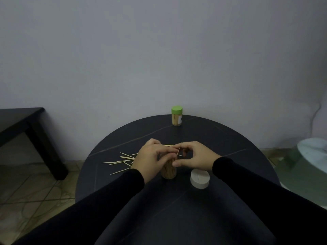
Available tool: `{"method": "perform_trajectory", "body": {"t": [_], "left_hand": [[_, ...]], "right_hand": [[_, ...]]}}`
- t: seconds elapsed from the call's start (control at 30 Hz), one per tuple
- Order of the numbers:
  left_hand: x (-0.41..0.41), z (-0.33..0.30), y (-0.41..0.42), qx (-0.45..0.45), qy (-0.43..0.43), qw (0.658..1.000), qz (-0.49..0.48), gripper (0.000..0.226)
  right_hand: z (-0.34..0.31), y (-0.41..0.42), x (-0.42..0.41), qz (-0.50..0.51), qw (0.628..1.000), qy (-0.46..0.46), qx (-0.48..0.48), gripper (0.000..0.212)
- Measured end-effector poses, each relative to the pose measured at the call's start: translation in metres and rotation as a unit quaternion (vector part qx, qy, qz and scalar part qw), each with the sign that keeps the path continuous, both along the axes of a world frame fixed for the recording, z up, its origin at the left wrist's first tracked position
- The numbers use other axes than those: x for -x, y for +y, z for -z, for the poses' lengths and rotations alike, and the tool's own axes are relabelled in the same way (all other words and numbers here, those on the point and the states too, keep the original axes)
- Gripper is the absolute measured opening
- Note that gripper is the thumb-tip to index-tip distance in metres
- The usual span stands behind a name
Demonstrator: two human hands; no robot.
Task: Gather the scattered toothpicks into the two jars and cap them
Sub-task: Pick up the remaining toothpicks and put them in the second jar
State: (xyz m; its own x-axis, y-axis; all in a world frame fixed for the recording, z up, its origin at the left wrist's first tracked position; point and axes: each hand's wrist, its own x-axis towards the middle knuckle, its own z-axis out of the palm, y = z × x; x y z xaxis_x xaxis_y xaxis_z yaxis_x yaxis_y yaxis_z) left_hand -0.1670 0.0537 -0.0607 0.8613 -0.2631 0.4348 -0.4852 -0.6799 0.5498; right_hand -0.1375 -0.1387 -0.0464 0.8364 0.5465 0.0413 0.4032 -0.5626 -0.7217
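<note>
An uncapped clear jar (169, 171) packed with toothpicks stands mid-table on the round black table (230, 138). My left hand (150, 159) wraps around its upper part. My right hand (194, 156) pinches a single toothpick (178, 150) just above the jar's mouth. Several loose toothpicks (122, 161) lie fanned out on the table left of the jar, and a few more (168, 145) show behind my hands. A white cap (200, 178) sits to the right of the jar. A second jar with a green cap (177, 115) stands at the far edge, full of toothpicks.
A dark low table (26, 124) stands at the left against the wall. A pale round object (313, 156) sits low at the right beside the table. Tiled floor (35, 188) with thin cords shows at the lower left.
</note>
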Motion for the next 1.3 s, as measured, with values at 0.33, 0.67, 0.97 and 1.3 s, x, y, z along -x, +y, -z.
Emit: {"method": "perform_trajectory", "body": {"t": [0.33,0.67,0.97,1.3], "left_hand": [[-0.001,0.005,0.023,-0.199,-0.037,0.976,0.081,0.056],[-0.003,0.000,0.020,-0.233,-0.140,0.958,0.088,0.048],[-0.005,0.002,0.028,-0.146,-0.103,0.982,0.066,0.048],[-0.010,0.005,0.097,-0.229,0.189,0.935,-0.197,0.040]], "right_hand": [[0.002,-0.002,-0.006,0.009,1.000,-0.012,0.013,0.045],[0.003,-0.002,-0.010,0.001,1.000,-0.014,0.009,0.034],[0.000,-0.009,-0.014,-0.025,0.999,-0.001,0.047,0.045],[0.018,0.010,-0.033,0.123,0.947,-0.113,0.274,0.024]]}}
